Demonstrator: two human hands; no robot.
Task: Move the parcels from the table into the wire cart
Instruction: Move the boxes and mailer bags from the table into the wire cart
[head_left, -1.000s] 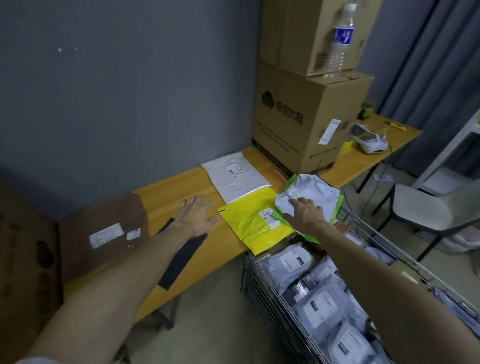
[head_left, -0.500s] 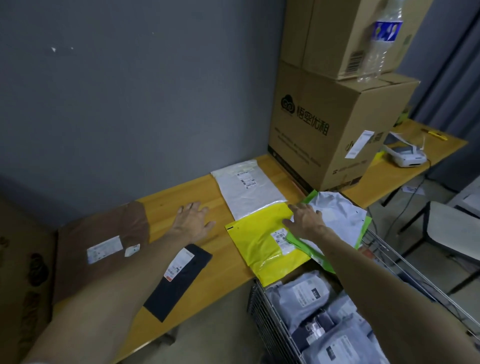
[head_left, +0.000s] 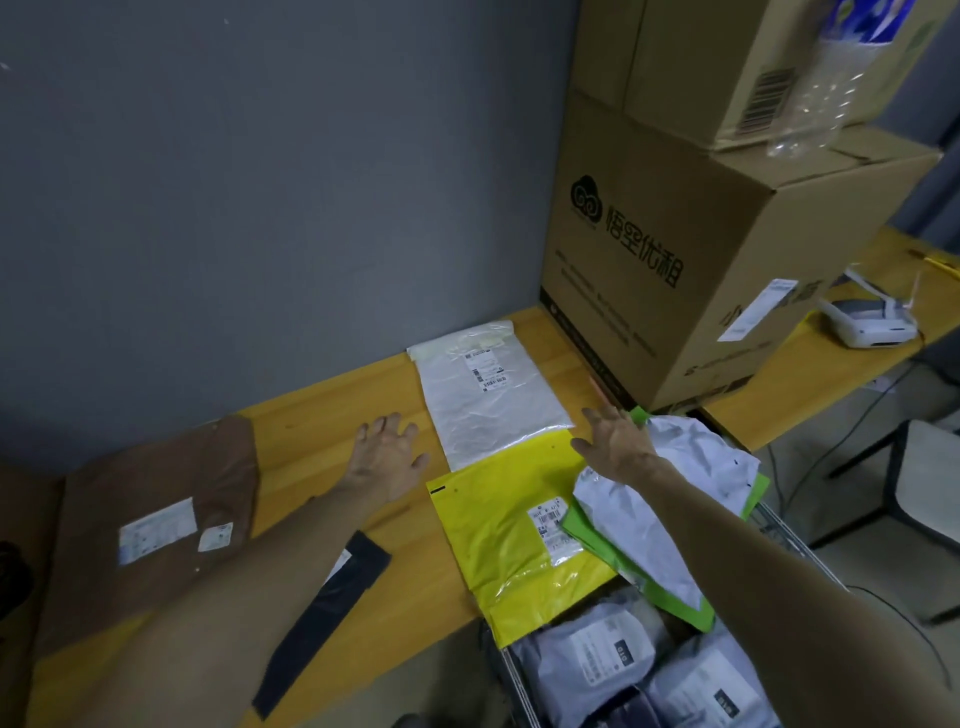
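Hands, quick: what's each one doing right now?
Left hand: open, flat on the table, holding nothing.
Right hand: open, fingers spread, holding nothing.

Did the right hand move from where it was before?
Yes. The right hand has moved away from the person. It was beside the label on the yellow parcel; now it is open by that parcel's far corner, nearer the cardboard box.
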